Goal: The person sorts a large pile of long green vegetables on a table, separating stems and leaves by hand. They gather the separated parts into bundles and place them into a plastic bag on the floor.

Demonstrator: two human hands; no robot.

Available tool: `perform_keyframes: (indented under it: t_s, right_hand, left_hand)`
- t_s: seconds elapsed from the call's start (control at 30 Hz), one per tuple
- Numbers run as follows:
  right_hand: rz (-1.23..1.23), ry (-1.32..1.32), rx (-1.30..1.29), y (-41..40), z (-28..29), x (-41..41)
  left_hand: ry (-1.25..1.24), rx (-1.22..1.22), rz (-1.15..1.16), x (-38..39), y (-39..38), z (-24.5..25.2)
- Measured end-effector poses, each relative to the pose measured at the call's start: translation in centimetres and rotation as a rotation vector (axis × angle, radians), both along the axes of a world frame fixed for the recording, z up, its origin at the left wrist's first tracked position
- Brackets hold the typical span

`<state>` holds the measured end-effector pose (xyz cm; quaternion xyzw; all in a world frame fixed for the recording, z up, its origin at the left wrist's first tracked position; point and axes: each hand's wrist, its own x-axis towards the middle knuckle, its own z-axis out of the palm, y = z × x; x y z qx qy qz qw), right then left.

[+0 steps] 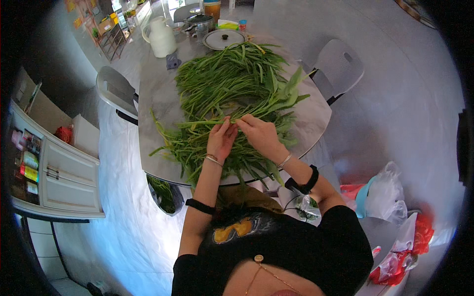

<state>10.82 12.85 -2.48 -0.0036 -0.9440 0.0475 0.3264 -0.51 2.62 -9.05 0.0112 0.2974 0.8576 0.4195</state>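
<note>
Both hands meet over the table, pinching a few long green stems of a leafy vegetable that looks like water spinach (255, 110). My left hand (221, 140) holds the stems between thumb and fingers, palm partly turned up. Close on its right, my right hand (261, 135) grips the same stems with thumb and forefinger. Their leafy tops point to the upper right, the cut ends to the left. Beyond my hands lies a large pile of such greens (226, 79). A looser heap (177, 142) spreads beneath my hands and wrists, partly hidden by them.
The marbled table (157, 92) carries a white jug (162, 39), a pot lid (216, 42), a steel pot (200, 23) and a small purple-grey object (172, 61). Chairs stand left (116, 90) and right (339, 64). A bag of greens (163, 196) sits below the table's front edge.
</note>
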Motion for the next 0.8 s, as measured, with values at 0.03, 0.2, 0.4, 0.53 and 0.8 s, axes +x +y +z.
perform_keyframes:
  t_s: [0.03,0.2,0.4,0.53,0.8]
  right_hand:
    - [-0.008,-0.019,0.019,0.0,-0.1,0.0]
    - [-0.092,-0.046,0.03,0.0,-0.5,0.0]
    - [-0.133,-0.113,0.023,0.0,-0.8,0.2]
    - [-0.116,0.018,-0.108,0.6,-0.6,0.0]
    - [-0.293,0.147,-0.261,3.6,2.4,-0.8]
  left_hand:
    - [0.01,-0.002,-0.004,0.0,-0.1,-0.1]
    - [0.033,0.043,-0.028,-0.2,-0.1,-0.7]
    - [0.046,0.077,-0.033,-0.3,0.0,-1.1]
    - [0.054,0.014,-0.013,0.4,0.1,-0.5]
    - [0.124,0.028,-0.028,0.6,-0.2,-0.4]
